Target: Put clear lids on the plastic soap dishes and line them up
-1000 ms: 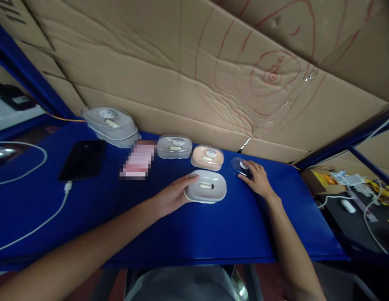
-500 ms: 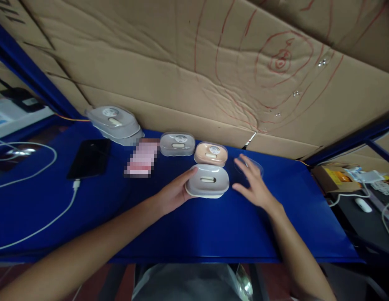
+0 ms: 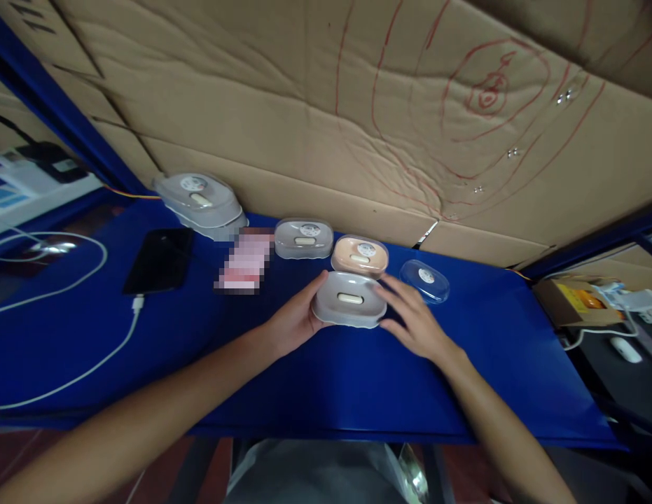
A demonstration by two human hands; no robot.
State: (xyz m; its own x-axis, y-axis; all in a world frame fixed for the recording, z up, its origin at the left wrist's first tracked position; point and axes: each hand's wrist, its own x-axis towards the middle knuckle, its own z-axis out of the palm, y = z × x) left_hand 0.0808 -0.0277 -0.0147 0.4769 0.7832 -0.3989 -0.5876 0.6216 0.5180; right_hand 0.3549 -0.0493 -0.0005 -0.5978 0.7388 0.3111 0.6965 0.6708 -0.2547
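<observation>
A grey oval soap dish (image 3: 349, 302) lies on the blue table (image 3: 315, 378). My left hand (image 3: 291, 323) grips its left end, thumb on the rim. My right hand (image 3: 414, 319) reaches its right end with fingers spread, touching or nearly touching it. A clear oval lid (image 3: 425, 279) rests on the table just right of my right hand. Behind the grey dish sits a peach soap dish (image 3: 360, 255) with a clear lid, and left of that a grey lidded one (image 3: 303, 239).
A stack of grey lidded dishes (image 3: 200, 201) stands at the back left. A black phone (image 3: 160, 260) with a white cable (image 3: 89, 357) lies at left, a pink blurred item (image 3: 246, 262) beside it. Cardboard (image 3: 326, 112) walls the back. A side desk with cables (image 3: 614, 329) is at right.
My right hand let go of the clear lid, left it on the table, and moved left to the grey dish. My left hand kept its hold on the dish.
</observation>
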